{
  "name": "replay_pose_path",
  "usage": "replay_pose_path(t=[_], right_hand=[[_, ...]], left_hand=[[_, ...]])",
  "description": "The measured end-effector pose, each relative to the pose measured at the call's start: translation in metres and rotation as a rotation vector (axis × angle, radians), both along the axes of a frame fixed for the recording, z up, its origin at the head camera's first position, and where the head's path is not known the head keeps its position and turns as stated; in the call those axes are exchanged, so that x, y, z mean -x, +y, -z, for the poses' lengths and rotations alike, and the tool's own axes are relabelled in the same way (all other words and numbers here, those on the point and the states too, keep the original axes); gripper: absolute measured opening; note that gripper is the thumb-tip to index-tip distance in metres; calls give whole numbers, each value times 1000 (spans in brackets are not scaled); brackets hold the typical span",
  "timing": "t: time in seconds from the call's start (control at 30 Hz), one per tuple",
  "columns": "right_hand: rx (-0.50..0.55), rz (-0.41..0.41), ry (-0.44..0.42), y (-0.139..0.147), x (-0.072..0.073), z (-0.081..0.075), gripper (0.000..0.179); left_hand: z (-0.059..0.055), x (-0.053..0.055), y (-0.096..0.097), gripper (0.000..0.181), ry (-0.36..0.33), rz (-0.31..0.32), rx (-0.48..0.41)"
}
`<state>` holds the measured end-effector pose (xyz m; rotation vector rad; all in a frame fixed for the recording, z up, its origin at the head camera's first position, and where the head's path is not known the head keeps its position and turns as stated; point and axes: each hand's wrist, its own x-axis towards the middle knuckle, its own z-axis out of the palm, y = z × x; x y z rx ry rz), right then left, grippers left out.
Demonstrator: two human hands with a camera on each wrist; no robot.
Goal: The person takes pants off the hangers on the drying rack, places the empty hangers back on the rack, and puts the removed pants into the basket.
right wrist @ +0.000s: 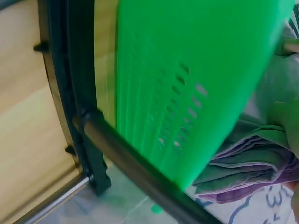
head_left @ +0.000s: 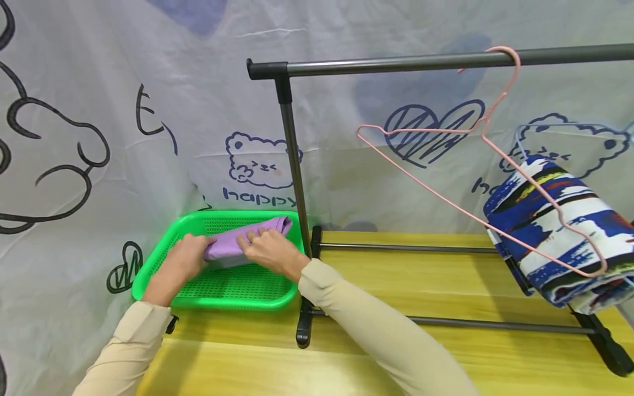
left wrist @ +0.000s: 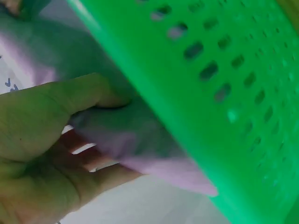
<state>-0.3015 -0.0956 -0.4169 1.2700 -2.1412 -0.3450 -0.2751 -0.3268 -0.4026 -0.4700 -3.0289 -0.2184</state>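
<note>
A folded purple cloth with a greyish side is held over the green plastic basket, slanting up to the right. At its left end, my left hand grips it; in the left wrist view the thumb lies on one face and the fingers on the other. My right hand grips the cloth nearer its right end, fingers over the top edge. Stacked fold layers of the cloth show beside the basket wall in the right wrist view, where most of that hand is cut off.
Right of the basket stands a dark metal rack. From its top bar hangs a bare pink hanger; farther right hangs a blue, white and red patterned cloth. Wood-grain surface lies beneath, a printed curtain behind.
</note>
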Motion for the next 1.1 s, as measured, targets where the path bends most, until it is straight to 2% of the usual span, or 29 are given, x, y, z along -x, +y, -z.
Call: replay_pose_path(t=[0.1,0.2,0.3,0.4,0.57,0.73,0.8,0.97,1.1], right_hand=[[-36,-9,-48,-2,-4,7,18],[-60,-18,-153,-1,-11,9,17],[-47,-17,-292,0,-15,9,21],[-31,-10,-438,1,-18,7,23],[-15,-29,-675,5,-24,6,23],[-32,-48,-846,11,-28,10,15],[-31,-46,-875,12,-29,12,13],[12,-25,-915,15,-28,15,17],[62,-31,-939,14,-26,17,27]], left_hand=[[3,-4,1,41,-117,37,7],[0,-11,2,52,-239,57,13],[-6,-15,3,55,-309,53,8],[-11,-19,4,54,-350,51,-13],[-7,-23,1,52,-382,58,-51],[1,-25,-1,49,-389,86,-68],[4,-25,-2,50,-361,99,-52],[11,-23,-1,61,-328,79,-22],[16,-25,0,73,-382,40,-30]])
